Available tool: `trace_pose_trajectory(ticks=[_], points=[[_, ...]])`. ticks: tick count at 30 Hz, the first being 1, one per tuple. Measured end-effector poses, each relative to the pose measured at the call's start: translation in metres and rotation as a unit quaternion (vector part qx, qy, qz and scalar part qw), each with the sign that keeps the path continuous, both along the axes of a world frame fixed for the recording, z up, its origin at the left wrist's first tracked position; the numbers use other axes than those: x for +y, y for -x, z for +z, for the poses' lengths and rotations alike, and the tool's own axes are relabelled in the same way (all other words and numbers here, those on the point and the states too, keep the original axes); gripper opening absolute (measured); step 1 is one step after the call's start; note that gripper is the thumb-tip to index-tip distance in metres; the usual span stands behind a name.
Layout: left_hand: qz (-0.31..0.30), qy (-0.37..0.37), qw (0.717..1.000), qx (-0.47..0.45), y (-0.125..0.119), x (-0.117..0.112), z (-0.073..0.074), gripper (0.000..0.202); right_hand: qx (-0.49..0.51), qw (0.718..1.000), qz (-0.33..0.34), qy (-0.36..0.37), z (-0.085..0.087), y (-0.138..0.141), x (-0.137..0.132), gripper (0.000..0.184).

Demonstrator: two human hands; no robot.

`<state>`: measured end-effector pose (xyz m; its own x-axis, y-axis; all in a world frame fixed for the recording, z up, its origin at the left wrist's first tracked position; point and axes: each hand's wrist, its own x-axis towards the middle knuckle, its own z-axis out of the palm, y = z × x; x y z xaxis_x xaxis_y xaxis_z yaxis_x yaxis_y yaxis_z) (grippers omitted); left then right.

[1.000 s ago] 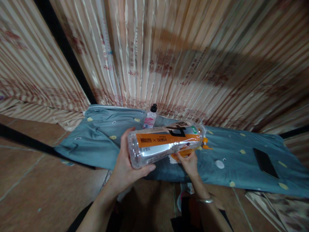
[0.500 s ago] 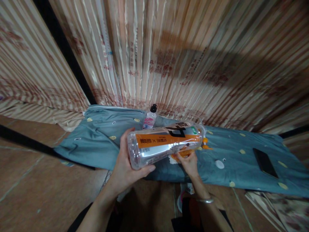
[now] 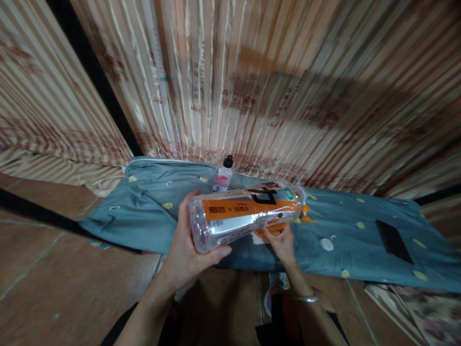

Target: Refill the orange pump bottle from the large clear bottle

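Observation:
A large clear plastic drink bottle with an orange, silver and black label lies tilted in the air, its neck end to the right. My left hand is wrapped round its base. Below the bottle's neck half, my right hand is closed on an orange thing, mostly hidden by the bottle. Something white and ragged-edged shows beside those fingers. Past the bottle's neck, a small orange piece sticks out; whether it belongs to the same orange thing I cannot tell.
A small clear bottle with a black cap stands behind the big one. A white round disc and a black phone lie on the blue-green cloth to the right. Behind hangs a pleated curtain; a black pole rises at left.
Both hands and the bottle keep almost the same place and pose. Only a very slight shift of the camera view shows.

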<state>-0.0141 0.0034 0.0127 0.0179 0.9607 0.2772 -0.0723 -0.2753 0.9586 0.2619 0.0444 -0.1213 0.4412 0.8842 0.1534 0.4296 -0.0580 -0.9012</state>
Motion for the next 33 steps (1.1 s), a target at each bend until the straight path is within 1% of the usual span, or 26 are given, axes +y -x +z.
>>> trace_pose_trajectory(ticks=[7, 16, 21, 28, 33], points=[[-0.007, -0.005, 1.0, 0.005, -0.0004, -0.0004, -0.0005, 0.101, 0.004, 1.0, -0.004, 0.006, 0.0029, 0.002, -0.0009, 0.065], [0.001, -0.003, 1.0, 0.005, -0.0002, -0.0002, 0.0003, 0.102, 0.0, 1.0, 0.001, 0.013, 0.0056, 0.0019, -0.001, 0.059], [-0.003, -0.009, 1.0, 0.003, -0.0003, -0.0001, 0.0009, 0.099, -0.003, 1.0, -0.01, 0.006, 0.0042, 0.001, -0.0007, 0.061], [-0.001, 0.011, 1.0, -0.008, -0.0005, -0.0011, -0.0007, 0.103, -0.003, 1.0, -0.001, -0.002, 0.0055, 0.0017, -0.0006, 0.06], [0.003, 0.007, 1.0, 0.013, 0.0002, -0.0014, -0.0006, 0.104, 0.003, 1.0, 0.0, 0.006, 0.0072, 0.003, -0.0006, 0.06]])
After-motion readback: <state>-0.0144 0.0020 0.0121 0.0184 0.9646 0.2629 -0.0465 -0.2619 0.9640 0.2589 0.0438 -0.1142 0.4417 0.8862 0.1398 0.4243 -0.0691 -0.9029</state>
